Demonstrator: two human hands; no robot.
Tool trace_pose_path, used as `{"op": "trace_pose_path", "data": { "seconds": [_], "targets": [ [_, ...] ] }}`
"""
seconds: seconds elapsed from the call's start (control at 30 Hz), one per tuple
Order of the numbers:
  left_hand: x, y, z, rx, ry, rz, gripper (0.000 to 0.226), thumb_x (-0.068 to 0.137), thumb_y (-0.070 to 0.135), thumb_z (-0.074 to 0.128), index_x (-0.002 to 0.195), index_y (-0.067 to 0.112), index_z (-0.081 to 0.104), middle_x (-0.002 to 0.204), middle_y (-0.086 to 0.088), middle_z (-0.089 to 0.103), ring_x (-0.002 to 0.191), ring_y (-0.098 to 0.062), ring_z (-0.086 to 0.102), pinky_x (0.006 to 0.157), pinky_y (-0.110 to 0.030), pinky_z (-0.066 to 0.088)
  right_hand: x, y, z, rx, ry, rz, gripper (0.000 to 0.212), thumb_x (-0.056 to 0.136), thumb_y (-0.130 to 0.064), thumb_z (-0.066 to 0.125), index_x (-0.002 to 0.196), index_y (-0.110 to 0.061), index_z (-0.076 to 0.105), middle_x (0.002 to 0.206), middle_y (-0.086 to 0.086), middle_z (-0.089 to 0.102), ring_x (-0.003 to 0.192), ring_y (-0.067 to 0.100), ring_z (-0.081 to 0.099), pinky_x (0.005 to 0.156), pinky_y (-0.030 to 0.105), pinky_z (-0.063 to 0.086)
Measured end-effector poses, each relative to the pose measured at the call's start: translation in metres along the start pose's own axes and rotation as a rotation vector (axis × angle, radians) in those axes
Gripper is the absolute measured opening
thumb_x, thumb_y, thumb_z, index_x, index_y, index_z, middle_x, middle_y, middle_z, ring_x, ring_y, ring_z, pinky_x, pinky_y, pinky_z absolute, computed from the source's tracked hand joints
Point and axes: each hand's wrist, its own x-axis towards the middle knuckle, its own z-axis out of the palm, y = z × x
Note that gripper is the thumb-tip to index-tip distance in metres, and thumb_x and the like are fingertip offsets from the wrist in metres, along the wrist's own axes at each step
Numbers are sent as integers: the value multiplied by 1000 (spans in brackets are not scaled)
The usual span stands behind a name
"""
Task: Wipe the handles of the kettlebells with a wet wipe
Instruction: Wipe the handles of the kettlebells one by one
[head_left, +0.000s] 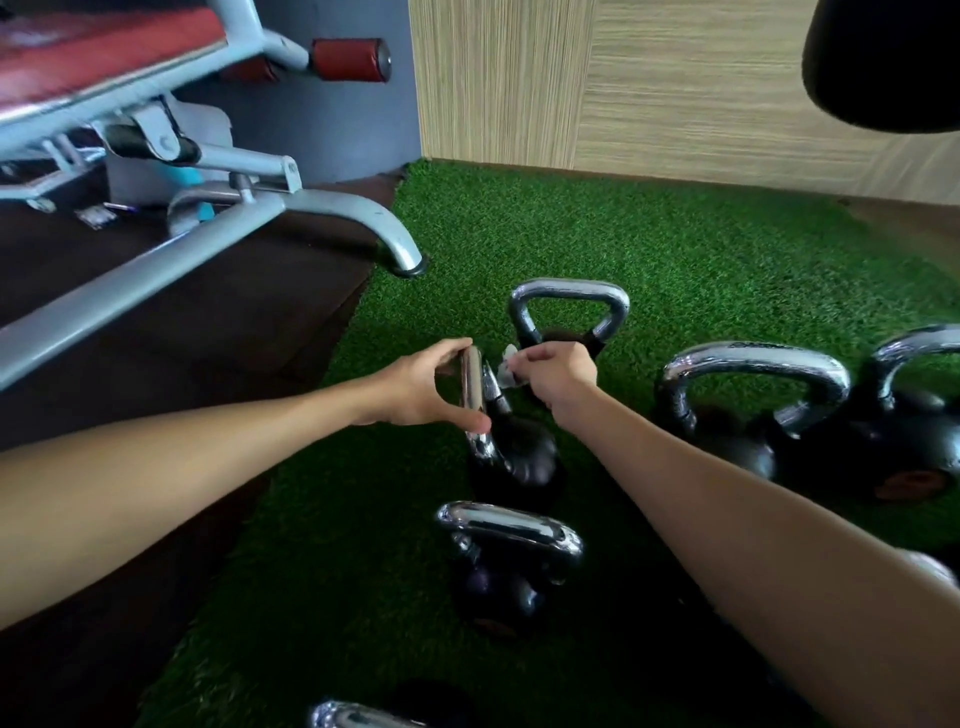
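One head-worn camera looks forward and steeply down, close over kettlebells on green turf.

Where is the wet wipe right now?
Head view, centre: the wet wipe is pinched in the right hand, at the handle of the kettlebell the left hand grips.

kettlebells: black, chrome handles
turf: green
wipe: white
bench frame: light blue
bench pad: red
wall: beige, striped
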Motion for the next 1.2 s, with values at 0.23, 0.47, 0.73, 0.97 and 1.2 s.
{"op": "trace_pose_path", "data": {
  "seconds": [0.23, 0.47, 0.73, 0.97, 1.2],
  "targets": [
    [12, -16, -13, 28, -83, 79, 151, 33, 83, 84, 161, 39, 16, 168, 5, 22, 153, -8, 20, 125, -38, 23, -6, 22, 24, -534, -5, -358, 12, 88, -34, 68, 87, -27, 78, 80, -1, 74, 76, 23, 68, 67, 33, 55],
    [20, -27, -20, 13, -145, 112, 141, 42, 67, 92, 159, 43, 17, 168, 0, 21, 153, -9, 20, 124, -43, 29, 7, 29, 16, -438, 126, -296, 11, 91, -31, 68, 99, -27, 76, 93, 1, 75, 83, 22, 67, 70, 28, 51],
    [28, -31, -26, 38, -197, 161, 144, 40, 76, 88, 159, 47, 12, 169, 6, 18, 154, -4, 16, 119, -39, 38, 22, 22, 25, -632, -99, -187, 15, 85, -15, 65, 91, -14, 78, 90, 12, 75, 75, 28, 64, 65, 27, 44],
    [28, -29, -24, 8, -196, 182, 149, 38, 73, 90, 161, 39, 13, 167, 10, 23, 151, -1, 23, 109, -28, 43, 19, 6, 20, -165, -32, -192, 13, 84, -23, 80, 96, -21, 82, 83, -3, 77, 75, 10, 65, 64, 21, 48],
    [29, -28, -23, -63, -198, 144, 138, 53, 46, 97, 163, 30, 15, 167, 9, 24, 147, -3, 28, 107, -29, 42, -11, -11, 4, -189, -206, -279, 13, 80, -20, 84, 92, -26, 81, 64, -16, 69, 43, -14, 49, 49, 7, 38]
  ]
}}
